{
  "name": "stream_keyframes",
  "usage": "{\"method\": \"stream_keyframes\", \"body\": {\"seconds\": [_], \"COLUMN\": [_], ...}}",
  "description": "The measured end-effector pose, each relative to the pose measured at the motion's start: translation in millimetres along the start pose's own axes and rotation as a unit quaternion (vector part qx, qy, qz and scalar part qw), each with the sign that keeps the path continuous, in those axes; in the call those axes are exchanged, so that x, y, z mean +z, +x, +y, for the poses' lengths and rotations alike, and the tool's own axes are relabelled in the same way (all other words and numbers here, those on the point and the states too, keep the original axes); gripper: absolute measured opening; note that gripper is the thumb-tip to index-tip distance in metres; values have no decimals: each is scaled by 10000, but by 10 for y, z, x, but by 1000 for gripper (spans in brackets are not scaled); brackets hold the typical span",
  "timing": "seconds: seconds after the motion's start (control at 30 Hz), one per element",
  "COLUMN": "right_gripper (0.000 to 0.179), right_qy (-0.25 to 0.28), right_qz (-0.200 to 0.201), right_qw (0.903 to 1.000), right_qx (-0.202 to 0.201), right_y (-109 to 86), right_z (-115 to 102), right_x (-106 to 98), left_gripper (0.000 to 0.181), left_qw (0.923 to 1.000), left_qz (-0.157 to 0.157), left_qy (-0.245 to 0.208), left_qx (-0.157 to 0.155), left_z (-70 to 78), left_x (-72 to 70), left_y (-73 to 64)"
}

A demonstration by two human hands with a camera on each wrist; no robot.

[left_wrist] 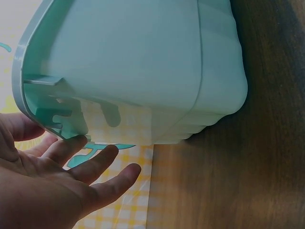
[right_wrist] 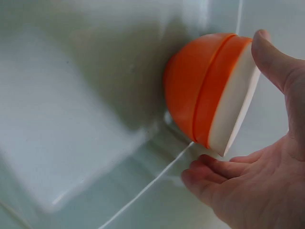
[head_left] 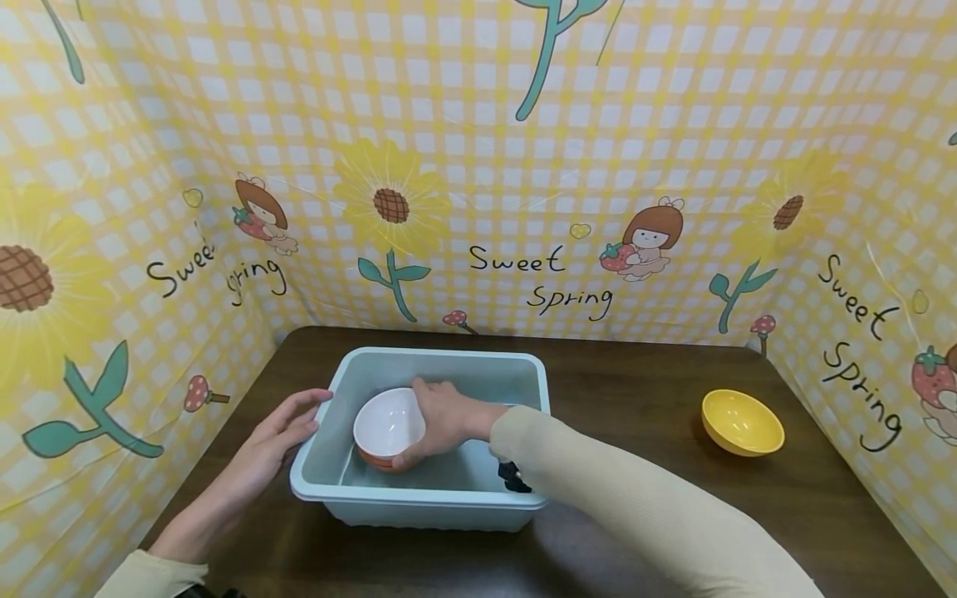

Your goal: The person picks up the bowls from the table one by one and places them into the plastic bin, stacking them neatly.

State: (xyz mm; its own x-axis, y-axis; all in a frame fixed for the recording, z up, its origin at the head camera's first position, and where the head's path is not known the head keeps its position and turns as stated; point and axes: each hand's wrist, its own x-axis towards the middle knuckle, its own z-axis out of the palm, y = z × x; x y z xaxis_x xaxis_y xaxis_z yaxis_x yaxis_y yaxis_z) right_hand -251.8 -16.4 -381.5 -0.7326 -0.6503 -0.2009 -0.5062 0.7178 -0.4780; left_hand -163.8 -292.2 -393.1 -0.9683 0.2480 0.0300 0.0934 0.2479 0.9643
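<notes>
A pale blue-green plastic basin point(head_left: 437, 496) stands on the table. Inside it, near its left wall, is a bowl point(head_left: 389, 423), white within and orange outside, with a raised line round it. My right hand point(head_left: 444, 419) spans this bowl; its thumb lies at one side of the rim and its fingers at the opposite side. The right wrist view shows the bowl's orange side point(right_wrist: 190, 86) and my right hand point(right_wrist: 267, 176). At the basin's left rim, my left hand point(head_left: 280, 432) touches the edge with fairly straight, spread fingers point(left_wrist: 116, 183).
A yellow bowl point(head_left: 743, 423) sits upright on the right side of the dark wooden table point(head_left: 620, 390). Yellow checked cloth point(head_left: 478, 166) with flowers and lettering hangs behind the table and on both sides.
</notes>
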Motion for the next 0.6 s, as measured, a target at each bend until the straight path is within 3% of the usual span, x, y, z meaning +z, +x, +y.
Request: {"method": "stream_keyframes", "body": {"seconds": [0.23, 0.4, 0.6], "right_gripper": [102, 95, 93], "right_qy": [-125, -403, -415], "right_qz": [40, 35, -66], "right_qw": [9995, 9988, 9990], "right_qx": [272, 286, 177], "right_y": [-29, 94, -101], "right_z": [-19, 83, -100], "right_x": [-143, -195, -415], "left_gripper": [45, 45, 45], "left_qw": [10000, 9999, 9999], "left_qz": [-5, -6, -21], "left_qy": [-44, -63, -25], "left_qx": [62, 85, 114], "left_z": [-16, -18, -14], "left_x": [0, 5, 10], "left_y": [6, 11, 13]}}
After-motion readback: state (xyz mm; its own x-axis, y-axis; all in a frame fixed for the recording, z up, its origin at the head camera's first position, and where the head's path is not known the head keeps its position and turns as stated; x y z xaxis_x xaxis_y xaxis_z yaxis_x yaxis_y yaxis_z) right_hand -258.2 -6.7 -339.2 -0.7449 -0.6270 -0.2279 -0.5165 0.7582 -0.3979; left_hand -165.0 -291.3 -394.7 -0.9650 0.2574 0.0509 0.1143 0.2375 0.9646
